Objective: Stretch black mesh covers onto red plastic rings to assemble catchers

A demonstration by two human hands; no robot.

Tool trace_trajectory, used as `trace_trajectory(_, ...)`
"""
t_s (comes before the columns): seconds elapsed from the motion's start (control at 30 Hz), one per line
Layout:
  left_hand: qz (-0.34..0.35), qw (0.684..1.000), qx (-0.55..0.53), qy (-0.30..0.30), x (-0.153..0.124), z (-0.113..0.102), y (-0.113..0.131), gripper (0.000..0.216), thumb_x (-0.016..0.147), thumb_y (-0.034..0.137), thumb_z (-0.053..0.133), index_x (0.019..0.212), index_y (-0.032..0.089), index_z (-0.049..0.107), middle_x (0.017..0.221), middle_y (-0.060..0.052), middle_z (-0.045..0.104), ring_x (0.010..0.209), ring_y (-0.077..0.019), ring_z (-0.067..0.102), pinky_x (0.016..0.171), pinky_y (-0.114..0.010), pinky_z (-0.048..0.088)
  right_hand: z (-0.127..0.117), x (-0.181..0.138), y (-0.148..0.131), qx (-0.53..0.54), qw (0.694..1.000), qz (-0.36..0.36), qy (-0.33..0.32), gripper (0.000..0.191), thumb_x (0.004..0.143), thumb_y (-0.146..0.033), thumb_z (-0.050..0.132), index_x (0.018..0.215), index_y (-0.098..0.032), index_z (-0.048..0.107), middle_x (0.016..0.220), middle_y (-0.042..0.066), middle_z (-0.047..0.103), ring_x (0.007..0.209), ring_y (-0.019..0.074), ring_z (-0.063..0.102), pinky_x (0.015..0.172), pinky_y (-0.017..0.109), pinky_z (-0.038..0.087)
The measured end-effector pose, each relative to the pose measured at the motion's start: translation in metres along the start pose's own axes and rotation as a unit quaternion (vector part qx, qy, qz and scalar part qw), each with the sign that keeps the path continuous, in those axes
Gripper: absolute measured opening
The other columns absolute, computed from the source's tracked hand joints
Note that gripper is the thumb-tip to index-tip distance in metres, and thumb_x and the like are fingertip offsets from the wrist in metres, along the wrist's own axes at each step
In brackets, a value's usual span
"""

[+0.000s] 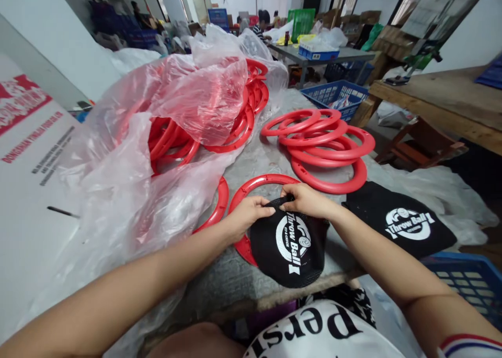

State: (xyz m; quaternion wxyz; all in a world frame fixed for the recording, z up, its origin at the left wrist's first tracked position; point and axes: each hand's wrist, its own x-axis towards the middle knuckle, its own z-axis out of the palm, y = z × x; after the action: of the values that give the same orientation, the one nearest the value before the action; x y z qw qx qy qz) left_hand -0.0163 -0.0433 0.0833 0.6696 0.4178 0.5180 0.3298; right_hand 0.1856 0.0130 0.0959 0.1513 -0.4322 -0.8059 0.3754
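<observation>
A round black mesh cloth (270,243) printed "Throw Ball" in white lies partly over a red plastic ring (251,185) at the table's front edge. My left hand (251,216) pinches the cloth's upper edge between thumb and fingers. Close beside it, my right hand (304,198) grips the same edge, its fingertips partly hidden. The ring's lower right part is covered by the cloth. Another red ring (221,201) shows at the left, partly under plastic. On the right lies a second black cloth (364,206) with the same print.
A loose pile of red rings (333,154) sits behind my right hand. More rings spill from a large clear plastic bag (129,180) on the left. Blue crates (470,264) stand at the lower right and beyond the table. A wooden bench (443,101) is at the right.
</observation>
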Motion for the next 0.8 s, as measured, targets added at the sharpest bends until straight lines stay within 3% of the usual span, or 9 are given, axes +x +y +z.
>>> trace_trajectory(0.17,0.045,0.991,0.056,0.113,0.049,-0.005,-0.004,0.013,0.070,0.020,0.074,0.072,0.017,0.062,0.058,0.005,0.057,0.055,-0.0109,0.051,0.058,-0.024,0.036,0.004,0.042,0.029,0.052,0.998,0.030,0.001,0.018,0.076,-0.030,0.071,0.077,-0.019,0.057,0.064,-0.006,0.055,0.059,0.0110,0.049,0.058,0.024,0.035)
trace_trajectory(0.27,0.099,0.964,0.188,0.159,0.073,-0.012,-0.004,0.009,0.077,0.015,0.069,0.072,0.017,0.061,0.061,0.004,0.058,0.058,-0.0124,0.052,0.061,-0.026,0.038,0.009,0.065,0.040,0.081,0.996,0.020,0.036,0.024,0.085,-0.036,0.066,0.074,-0.019,0.054,0.067,-0.004,0.056,0.063,0.0116,0.050,0.062,0.024,0.037)
trace_trajectory(0.4,0.145,0.878,0.407,0.205,0.091,-0.022,0.000,0.004,0.085,0.017,0.066,0.088,0.019,0.069,0.088,-0.005,0.073,0.082,-0.0199,0.065,0.076,-0.030,0.044,0.016,0.087,0.043,-0.066,0.993,0.051,0.085,0.015,0.088,-0.028,0.064,0.077,-0.019,0.061,0.075,0.001,0.064,0.072,0.0153,0.056,0.067,0.026,0.036)
trace_trajectory(0.5,0.150,0.808,0.520,0.232,0.100,-0.027,0.003,0.013,0.092,0.025,0.059,0.092,0.020,0.071,0.102,-0.010,0.073,0.098,-0.0249,0.065,0.085,-0.035,0.046,0.021,0.097,0.042,-0.165,0.976,0.084,0.116,0.015,0.090,-0.035,0.064,0.086,-0.021,0.069,0.091,0.005,0.070,0.085,0.0204,0.060,0.070,0.028,0.038)
trace_trajectory(0.57,0.147,0.780,0.559,0.239,0.106,-0.030,0.004,0.020,0.094,0.027,0.056,0.090,0.018,0.073,0.108,-0.013,0.071,0.108,-0.0272,0.062,0.092,-0.036,0.045,0.025,0.103,0.044,-0.194,0.970,0.066,0.129,0.016,0.091,-0.035,0.064,0.088,-0.020,0.071,0.104,0.008,0.071,0.095,0.0220,0.060,0.076,0.029,0.040)
trace_trajectory(0.63,0.123,0.775,0.565,0.256,0.113,-0.033,0.003,0.023,0.095,0.029,0.055,0.090,0.017,0.074,0.113,-0.014,0.070,0.113,-0.0287,0.059,0.096,-0.037,0.044,0.029,0.108,0.048,-0.198,0.970,0.050,0.129,0.017,0.090,-0.032,0.065,0.086,-0.018,0.072,0.107,0.010,0.071,0.098,0.0217,0.060,0.080,0.029,0.041)
trace_trajectory(0.8,0.072,0.802,0.519,0.286,0.124,-0.035,-0.004,0.022,0.093,0.031,0.057,0.091,0.020,0.076,0.116,-0.011,0.070,0.112,-0.0276,0.058,0.096,-0.037,0.043,0.038,0.113,0.063,-0.144,0.976,0.083,0.144,0.019,0.090,-0.034,0.065,0.082,-0.018,0.070,0.091,0.007,0.073,0.085,0.0195,0.060,0.074,0.028,0.039)
